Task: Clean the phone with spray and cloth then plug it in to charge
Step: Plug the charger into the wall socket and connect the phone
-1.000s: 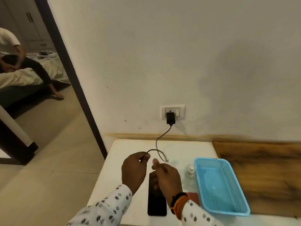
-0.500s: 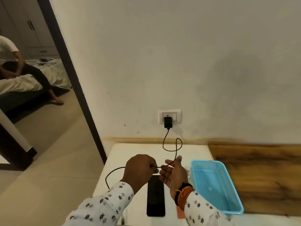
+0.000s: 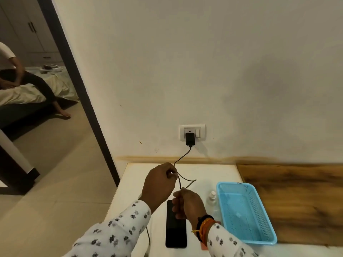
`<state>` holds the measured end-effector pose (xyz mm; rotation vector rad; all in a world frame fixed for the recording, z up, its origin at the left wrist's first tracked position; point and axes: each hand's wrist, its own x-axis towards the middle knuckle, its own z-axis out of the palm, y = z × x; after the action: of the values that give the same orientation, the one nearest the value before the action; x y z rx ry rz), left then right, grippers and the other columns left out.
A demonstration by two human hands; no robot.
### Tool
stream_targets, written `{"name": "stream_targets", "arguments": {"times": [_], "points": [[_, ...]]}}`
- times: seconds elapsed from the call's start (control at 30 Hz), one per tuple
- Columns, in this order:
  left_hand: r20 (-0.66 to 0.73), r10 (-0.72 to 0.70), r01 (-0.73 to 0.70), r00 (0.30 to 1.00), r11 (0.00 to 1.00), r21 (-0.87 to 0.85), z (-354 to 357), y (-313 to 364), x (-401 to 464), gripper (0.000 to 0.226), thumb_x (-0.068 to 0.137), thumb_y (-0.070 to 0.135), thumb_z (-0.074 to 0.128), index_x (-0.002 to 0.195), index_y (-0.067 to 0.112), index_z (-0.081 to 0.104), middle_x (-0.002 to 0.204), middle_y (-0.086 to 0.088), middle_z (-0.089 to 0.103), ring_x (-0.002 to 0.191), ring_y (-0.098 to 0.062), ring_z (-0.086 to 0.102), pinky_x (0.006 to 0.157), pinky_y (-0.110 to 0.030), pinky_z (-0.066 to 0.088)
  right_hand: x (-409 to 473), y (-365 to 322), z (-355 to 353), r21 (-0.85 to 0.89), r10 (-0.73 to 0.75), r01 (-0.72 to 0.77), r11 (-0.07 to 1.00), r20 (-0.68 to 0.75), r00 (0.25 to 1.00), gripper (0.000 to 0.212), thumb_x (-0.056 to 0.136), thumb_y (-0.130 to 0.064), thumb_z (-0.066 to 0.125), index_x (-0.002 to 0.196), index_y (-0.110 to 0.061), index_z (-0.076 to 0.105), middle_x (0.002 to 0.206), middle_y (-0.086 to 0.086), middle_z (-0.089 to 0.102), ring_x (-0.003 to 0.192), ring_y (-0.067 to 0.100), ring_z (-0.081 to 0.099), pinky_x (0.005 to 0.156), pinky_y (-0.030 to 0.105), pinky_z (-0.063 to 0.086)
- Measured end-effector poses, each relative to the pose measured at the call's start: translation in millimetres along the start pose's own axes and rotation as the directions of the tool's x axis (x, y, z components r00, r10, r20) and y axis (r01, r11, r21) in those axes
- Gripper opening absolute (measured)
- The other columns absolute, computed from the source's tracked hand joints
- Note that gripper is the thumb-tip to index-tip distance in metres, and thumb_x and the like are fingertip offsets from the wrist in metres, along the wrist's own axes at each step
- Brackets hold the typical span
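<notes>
A black phone (image 3: 176, 230) lies flat on the white table (image 3: 133, 184), screen dark, partly under my right hand. A black charger (image 3: 190, 139) sits in the wall socket (image 3: 201, 132). Its thin black cable (image 3: 182, 156) runs down to my left hand (image 3: 159, 182), which pinches it above the table. My right hand (image 3: 187, 204) grips the cable lower down, just above the phone's top end. A small clear spray bottle (image 3: 212, 198) stands between my right hand and the blue basket. An orange-red cloth edge (image 3: 216, 222) peeks out by my right wrist.
A blue plastic basket (image 3: 259, 238) sits on the table to the right. A wooden surface (image 3: 297, 197) lies beyond it. To the left is an open doorway with a dark frame (image 3: 79, 86); a person sits on a bed (image 3: 22, 93) in the far room.
Both hands have shifted along the cable; the left hand rose toward the wall, the right hand closed on the cable above the phone. The loop near the socket has straightened.
</notes>
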<state>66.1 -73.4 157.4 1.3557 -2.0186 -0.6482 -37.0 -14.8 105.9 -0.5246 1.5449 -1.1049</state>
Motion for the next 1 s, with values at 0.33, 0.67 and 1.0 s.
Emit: {"name": "stream_targets", "arguments": {"times": [0.33, 0.67, 1.0], "points": [[0.284, -0.217, 0.314, 0.934, 0.878, -0.362, 33.1, 10.0, 5.8, 0.011, 0.089, 0.028, 0.063, 0.088, 0.025, 0.073, 0.084, 0.01, 0.071, 0.081, -0.01, 0.063, 0.072, -0.021, 0.044, -12.3, 8.7, 12.8, -0.211, -0.095, 0.164, 0.964, 0.304, 0.948, 0.021, 0.091, -0.01, 0.045, 0.088, -0.011, 0.066, 0.078, 0.003, 0.069, 0.058, 0.012, 0.062, 0.057, 0.027, 0.051], [0.584, -0.174, 0.43, 0.793, 0.839, -0.333, 31.2, -49.0, -24.7, 0.043, 0.1, 0.051, 0.041, 0.106, 0.021, 0.072, 0.086, -0.002, 0.075, 0.076, -0.01, 0.07, 0.067, -0.016, 0.052, 23.6, -14.9, -26.0, 0.49, -0.139, 0.069, 0.869, 0.109, 0.984, 0.022, 0.103, -0.008, 0.036, 0.113, -0.005, 0.056, 0.08, 0.014, 0.07, 0.066, 0.021, 0.06, 0.063, 0.034, 0.055], [0.066, -0.354, 0.355, 0.933, 0.874, -0.333, 16.0, -62.7, -0.2, 0.015, 0.096, 0.019, 0.054, 0.088, 0.024, 0.066, 0.069, 0.0, 0.058, 0.055, -0.013, 0.043, 0.054, -0.026, 0.037, 36.8, -21.7, -38.5, -0.139, 0.11, -0.103, 0.985, 0.049, 0.993, 0.022, 0.092, -0.023, 0.062, 0.094, -0.002, 0.066, 0.062, 0.01, 0.065, 0.05, 0.021, 0.06, 0.046, 0.025, 0.047]]}}
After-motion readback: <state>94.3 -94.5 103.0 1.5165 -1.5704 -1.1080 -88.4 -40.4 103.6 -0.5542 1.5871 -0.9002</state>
